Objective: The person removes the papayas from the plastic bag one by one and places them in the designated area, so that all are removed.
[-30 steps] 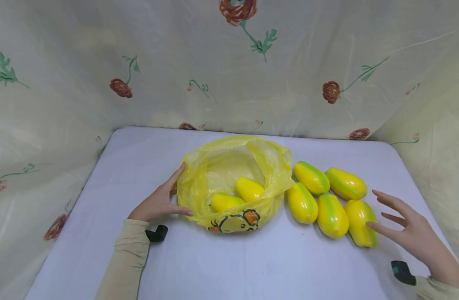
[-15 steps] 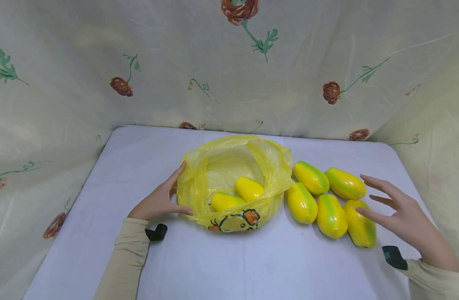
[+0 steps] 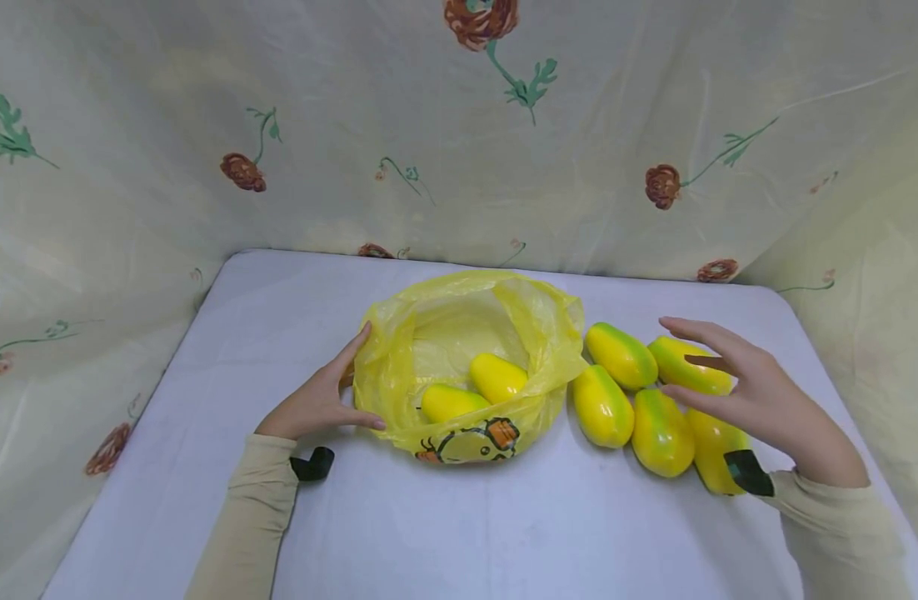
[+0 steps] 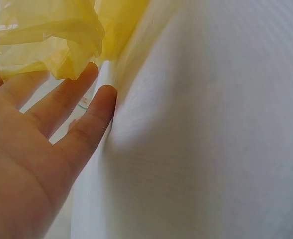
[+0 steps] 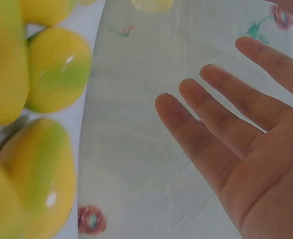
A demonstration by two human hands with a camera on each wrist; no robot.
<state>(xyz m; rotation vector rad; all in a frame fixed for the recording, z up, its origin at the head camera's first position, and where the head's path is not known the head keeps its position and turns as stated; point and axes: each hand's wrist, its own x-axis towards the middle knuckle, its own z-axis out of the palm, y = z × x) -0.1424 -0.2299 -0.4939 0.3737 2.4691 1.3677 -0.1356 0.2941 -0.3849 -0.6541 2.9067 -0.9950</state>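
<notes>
A thin yellow plastic bag (image 3: 390, 350) stands with its mouth open in the middle of the table, a cartoon print on its front. Inside lie two yellow papaya-like fruits (image 3: 447, 404). My left hand (image 3: 320, 402) touches the bag's left side with thumb and fingers spread; in the left wrist view the extended fingers meet the crinkled plastic (image 4: 47, 40). Over the fruits on the right, my right hand (image 3: 762, 396) hovers, fingers spread and holding nothing. Several yellow-and-green fruits (image 3: 603, 407) are grouped beneath and beside it, one partly covered by the wrist.
White cloth covers the table (image 3: 459, 533). Behind it hangs a pale curtain (image 3: 316, 92) with flower prints, which also closes off both sides. A small black device (image 3: 312, 465) is worn at the left wrist, another (image 3: 747, 472) at the right.
My right hand has moved left and away from me, from the right side of the fruit group to above it. The left hand, bag and fruits stay in place.
</notes>
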